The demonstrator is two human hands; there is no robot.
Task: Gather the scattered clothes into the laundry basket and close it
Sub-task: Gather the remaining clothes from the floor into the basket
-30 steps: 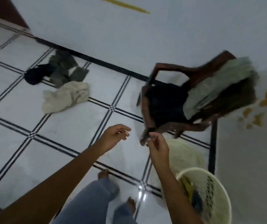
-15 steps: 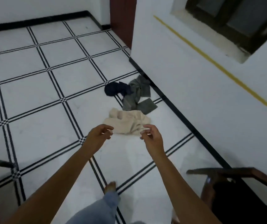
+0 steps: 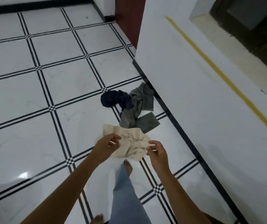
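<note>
Three garments lie on the tiled floor near the wall. A crumpled cream cloth (image 3: 132, 143) is closest. Behind it lies a grey garment (image 3: 138, 110), and a dark navy one (image 3: 115, 99) sits to its left. My left hand (image 3: 107, 147) hovers above the cream cloth's left side, fingers apart and empty. On the cloth's right side, my right hand (image 3: 157, 151) is also empty with loosely curled fingers. Neither hand touches the cloth as far as I can tell. The laundry basket is out of view.
A white wall (image 3: 194, 94) with a black skirting and a yellow stripe runs along the right. A dark red door (image 3: 128, 18) stands at the back. My leg in blue jeans and bare foot (image 3: 128, 167) are just behind the cream cloth.
The view has swung away from the chair and basket to the floor clothes. I have stepped closer, and both hands now hang over the cream cloth.
</note>
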